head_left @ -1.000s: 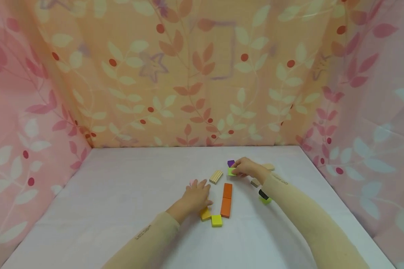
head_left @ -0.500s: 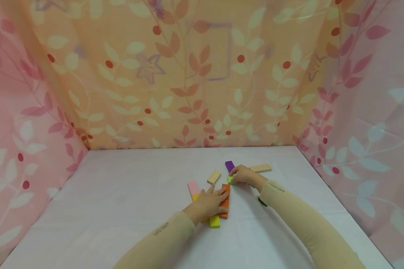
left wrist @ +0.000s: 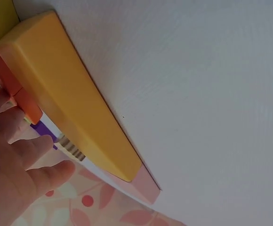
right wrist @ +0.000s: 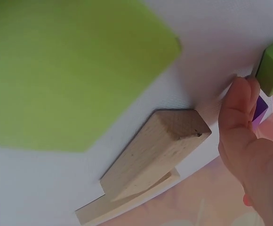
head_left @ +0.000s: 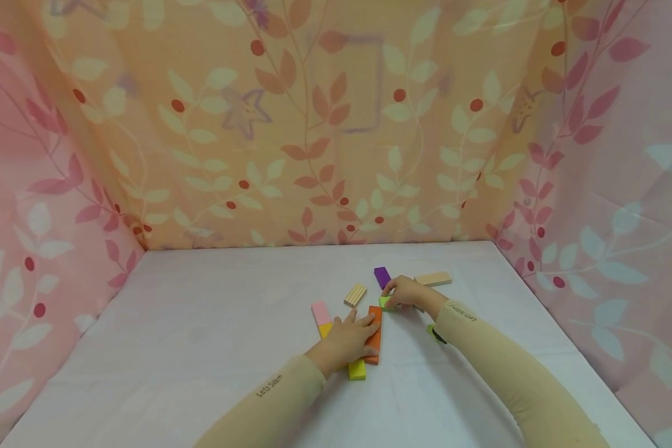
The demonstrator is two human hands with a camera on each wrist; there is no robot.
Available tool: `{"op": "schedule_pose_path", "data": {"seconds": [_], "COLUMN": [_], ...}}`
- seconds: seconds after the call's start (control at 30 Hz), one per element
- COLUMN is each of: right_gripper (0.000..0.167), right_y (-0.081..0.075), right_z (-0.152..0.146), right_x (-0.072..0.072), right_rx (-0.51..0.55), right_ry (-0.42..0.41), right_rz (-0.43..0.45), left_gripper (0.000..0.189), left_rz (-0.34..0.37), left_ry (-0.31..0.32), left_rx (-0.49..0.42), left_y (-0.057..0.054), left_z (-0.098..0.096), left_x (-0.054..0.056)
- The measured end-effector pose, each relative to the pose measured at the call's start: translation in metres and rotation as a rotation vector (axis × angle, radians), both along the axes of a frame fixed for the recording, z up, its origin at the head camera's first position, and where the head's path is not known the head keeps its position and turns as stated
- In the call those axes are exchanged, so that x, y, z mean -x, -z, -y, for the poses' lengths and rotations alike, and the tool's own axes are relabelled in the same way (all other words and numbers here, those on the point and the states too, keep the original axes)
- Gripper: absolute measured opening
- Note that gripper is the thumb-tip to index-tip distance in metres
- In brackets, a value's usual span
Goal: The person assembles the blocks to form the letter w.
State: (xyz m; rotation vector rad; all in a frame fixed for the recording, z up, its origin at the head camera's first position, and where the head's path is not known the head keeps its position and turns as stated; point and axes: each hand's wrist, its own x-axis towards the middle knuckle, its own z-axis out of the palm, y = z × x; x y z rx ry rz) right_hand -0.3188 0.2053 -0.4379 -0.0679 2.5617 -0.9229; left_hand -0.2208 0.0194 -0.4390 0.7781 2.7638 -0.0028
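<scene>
My right hand pinches a small light green block between thumb and fingers; it sits at the far end of the orange blocks. In the right wrist view, fingertips press on the sides of this green block. My left hand lies with spread fingers over the orange blocks, its fingertips touching them. Beside it are a yellow block, a pink block and a yellow-orange block, partly hidden by the hand in the head view. A purple block lies just beyond the right fingertips.
A striped wooden block lies between the pink and purple blocks. Behind the right hand lies a plain wooden plank, with another wooden block near it. Another green block lies under the right wrist. Patterned cloth encloses the white table.
My left hand has moved right from the yellow-orange block onto the orange ones. My right hand has brought the green block nearer, from beside the purple block to the orange blocks' far end.
</scene>
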Motion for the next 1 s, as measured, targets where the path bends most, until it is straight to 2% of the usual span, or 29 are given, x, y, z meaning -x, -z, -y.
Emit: {"op": "schedule_pose_path", "data": {"seconds": [0.4,0.57,0.67,0.87,1.0], "right_gripper": [0.025,0.029,0.031,0.039,0.043], "right_y": [-0.003,-0.011,-0.016,-0.012,-0.009], "right_z": [0.000,-0.006,-0.009,-0.006,0.004], "right_x": [-0.001,0.003,0.013,0.035,0.041], "right_rx": [0.009,0.023,0.009,-0.043,-0.138], "right_ry": [-0.011,-0.054,-0.120,-0.358,-0.460], "right_rz": [0.006,0.023,-0.049,-0.287,-0.367], "left_gripper": [0.064,0.064,0.064,0.064,0.064], "left_rz": [0.016,0.036,0.040,0.038,0.036], "left_ry": [-0.023,-0.030,-0.030,-0.029,-0.028], "left_rx": [0.005,-0.003,-0.018,-0.035,-0.024], "left_y": [-0.001,0.001,0.001,0.002,0.003], "left_z": [0.000,-0.001,0.000,0.001,0.000], "left_x": [-0.001,0.000,-0.001,-0.001,-0.001]}}
